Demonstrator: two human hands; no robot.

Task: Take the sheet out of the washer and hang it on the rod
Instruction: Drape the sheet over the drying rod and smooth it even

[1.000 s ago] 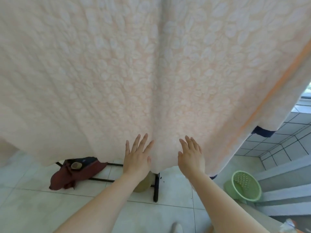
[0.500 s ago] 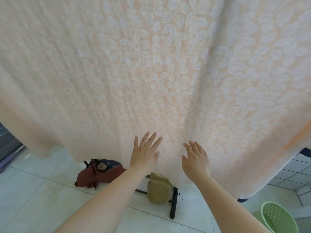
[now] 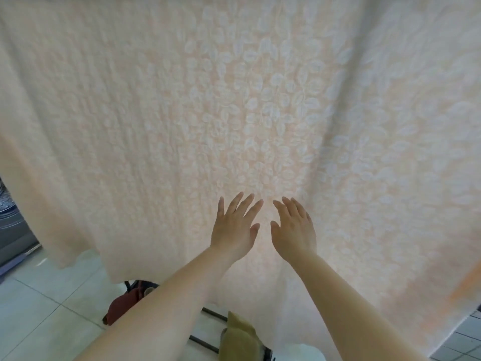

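Grip: both hands released, fingers straight and spread; left hand [image 3: 235,227] and right hand [image 3: 294,227] lie flat against the sheet [image 3: 182,113], holding nothing.
Sheet: peach with a pale leaf pattern, hanging down and filling most of the view; the rod is out of frame.
Writing: none readable.
Floor: red cloth [image 3: 122,306], olive cloth [image 3: 239,340], black frame bar [image 3: 205,346] on pale tiles [image 3: 39,308].
Change: hands now closer together and higher on the sheet; green basket gone from view.

Bright daylight glowing through the sheet [image 3: 234,113]; soft, slightly blurred, bowed toward the sheet's outer edges.
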